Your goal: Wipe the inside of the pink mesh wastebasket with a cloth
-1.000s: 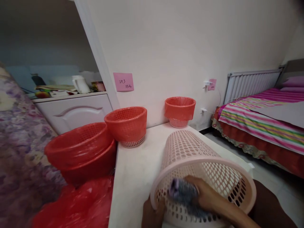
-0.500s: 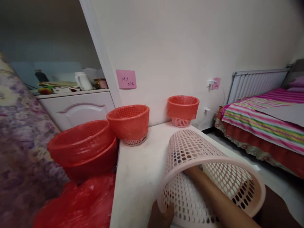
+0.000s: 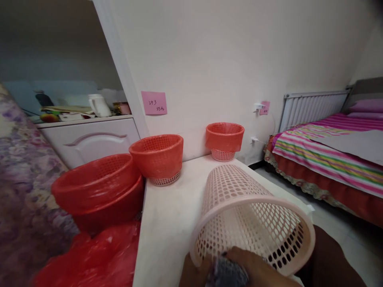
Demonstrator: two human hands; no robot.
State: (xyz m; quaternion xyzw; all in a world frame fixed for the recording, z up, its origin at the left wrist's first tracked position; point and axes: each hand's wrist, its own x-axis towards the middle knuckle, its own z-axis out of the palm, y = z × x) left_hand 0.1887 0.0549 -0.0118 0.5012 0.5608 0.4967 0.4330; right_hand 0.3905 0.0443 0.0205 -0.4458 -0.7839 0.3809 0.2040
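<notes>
A pale pink perforated basket (image 3: 239, 199) lies on its side on the white table (image 3: 167, 223), its mouth turned toward me. My left hand (image 3: 193, 273) holds the basket's near rim at the lower left. My right hand (image 3: 254, 269) sits at the basket's mouth, closed on a grey-purple cloth (image 3: 226, 273). Both hands are cut off by the bottom edge of the view.
Two small baskets lined with red bags (image 3: 158, 155) (image 3: 224, 137) stand upright at the table's far edge by the wall. A larger red-lined basket (image 3: 95, 187) and loose red bags (image 3: 89, 259) lie left. A striped bed (image 3: 329, 155) is at right.
My right hand with the cloth went deep inside the basket, then drew back out to the mouth. The basket stayed on its side, held by my left hand.
</notes>
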